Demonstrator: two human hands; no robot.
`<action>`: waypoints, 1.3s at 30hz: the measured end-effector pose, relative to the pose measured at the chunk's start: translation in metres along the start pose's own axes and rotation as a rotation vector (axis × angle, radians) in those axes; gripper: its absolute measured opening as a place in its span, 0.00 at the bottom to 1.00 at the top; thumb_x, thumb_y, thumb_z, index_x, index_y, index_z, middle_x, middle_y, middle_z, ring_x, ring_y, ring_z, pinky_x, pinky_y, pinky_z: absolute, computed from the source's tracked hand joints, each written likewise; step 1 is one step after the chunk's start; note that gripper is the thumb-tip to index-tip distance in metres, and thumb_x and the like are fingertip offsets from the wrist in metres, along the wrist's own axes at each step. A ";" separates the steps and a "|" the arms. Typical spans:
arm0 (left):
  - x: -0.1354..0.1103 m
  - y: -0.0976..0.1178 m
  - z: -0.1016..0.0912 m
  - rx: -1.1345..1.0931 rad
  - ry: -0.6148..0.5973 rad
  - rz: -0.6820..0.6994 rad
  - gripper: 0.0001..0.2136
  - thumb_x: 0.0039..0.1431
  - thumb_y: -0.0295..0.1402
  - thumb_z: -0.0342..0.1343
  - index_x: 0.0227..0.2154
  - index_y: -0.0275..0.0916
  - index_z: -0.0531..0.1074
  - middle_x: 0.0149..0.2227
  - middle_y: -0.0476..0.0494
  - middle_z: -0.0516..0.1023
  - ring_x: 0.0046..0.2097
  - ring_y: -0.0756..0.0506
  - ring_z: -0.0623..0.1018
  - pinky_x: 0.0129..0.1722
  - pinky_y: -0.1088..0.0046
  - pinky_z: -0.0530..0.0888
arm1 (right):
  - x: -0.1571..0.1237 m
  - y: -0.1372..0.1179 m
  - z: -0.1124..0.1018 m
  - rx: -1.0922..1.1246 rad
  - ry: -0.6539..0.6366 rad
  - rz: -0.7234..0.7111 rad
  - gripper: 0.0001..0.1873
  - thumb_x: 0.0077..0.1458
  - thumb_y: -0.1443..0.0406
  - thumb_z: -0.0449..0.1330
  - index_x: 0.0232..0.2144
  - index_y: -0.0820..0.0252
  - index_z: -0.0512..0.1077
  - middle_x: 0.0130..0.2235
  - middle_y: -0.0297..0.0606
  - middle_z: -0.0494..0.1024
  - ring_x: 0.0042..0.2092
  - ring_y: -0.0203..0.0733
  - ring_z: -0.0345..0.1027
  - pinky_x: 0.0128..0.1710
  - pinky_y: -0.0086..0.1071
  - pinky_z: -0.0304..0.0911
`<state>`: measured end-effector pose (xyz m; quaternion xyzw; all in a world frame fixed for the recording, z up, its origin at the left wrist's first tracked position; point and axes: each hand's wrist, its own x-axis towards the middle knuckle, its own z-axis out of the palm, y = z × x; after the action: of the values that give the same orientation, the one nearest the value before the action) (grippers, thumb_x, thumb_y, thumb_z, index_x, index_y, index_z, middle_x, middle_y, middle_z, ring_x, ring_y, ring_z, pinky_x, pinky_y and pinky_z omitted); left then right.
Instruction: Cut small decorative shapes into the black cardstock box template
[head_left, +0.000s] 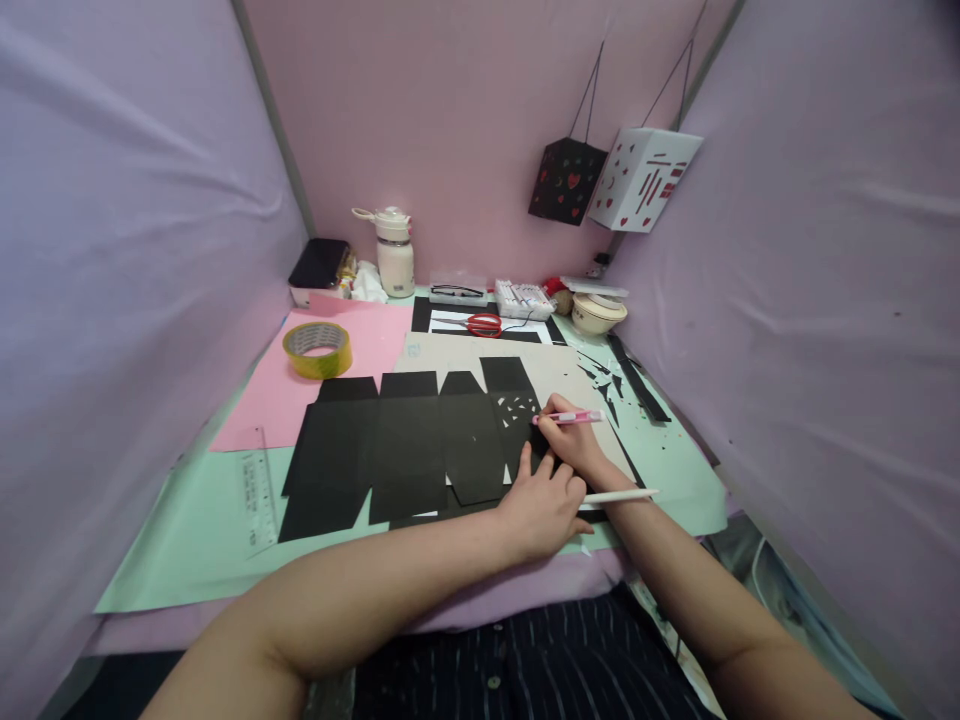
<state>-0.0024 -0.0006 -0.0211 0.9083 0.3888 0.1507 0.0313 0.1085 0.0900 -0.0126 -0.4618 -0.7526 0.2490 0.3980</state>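
A flat black card cut-out with fold lines and tabs lies in front of me. Its right panel carries a cluster of small cut holes, pale beneath. My right hand is closed around a slim pink craft knife, its tip end down at the card beside the holes. My left hand rests palm down over the card's lower right, fingertips pressing on it. From between its thumb and forefinger a white pencil sticks out to the right, across my right wrist. The pencil's other end is hidden.
A yellow tape roll sits on pink paper; a clear ruler lies at left. Red-handled scissors, a bottle and a bowl stand behind. Black scraps lie right; two lanterns hang above.
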 end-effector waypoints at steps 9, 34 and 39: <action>0.000 0.000 0.001 0.007 0.016 0.003 0.22 0.58 0.52 0.52 0.41 0.36 0.67 0.50 0.37 0.69 0.59 0.32 0.61 0.56 0.37 0.55 | -0.001 0.000 -0.001 0.005 -0.007 0.004 0.06 0.49 0.68 0.52 0.22 0.57 0.60 0.23 0.30 0.64 0.26 0.36 0.57 0.26 0.30 0.53; -0.003 0.004 -0.021 -0.148 0.131 -0.001 0.18 0.63 0.45 0.48 0.46 0.35 0.66 0.56 0.35 0.67 0.60 0.37 0.62 0.61 0.51 0.53 | 0.008 0.015 -0.010 0.232 0.037 0.255 0.11 0.52 0.57 0.55 0.25 0.58 0.69 0.23 0.32 0.69 0.27 0.37 0.62 0.26 0.30 0.57; 0.012 -0.023 -0.064 -0.512 0.233 -0.436 0.08 0.64 0.35 0.45 0.44 0.39 0.61 0.43 0.42 0.75 0.45 0.44 0.75 0.45 0.66 0.71 | 0.007 0.013 -0.011 0.251 0.025 0.243 0.09 0.50 0.59 0.56 0.23 0.58 0.68 0.24 0.33 0.71 0.28 0.38 0.63 0.27 0.30 0.57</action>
<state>-0.0294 0.0199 0.0385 0.7433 0.5242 0.3358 0.2448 0.1219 0.1024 -0.0132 -0.4991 -0.6493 0.3816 0.4287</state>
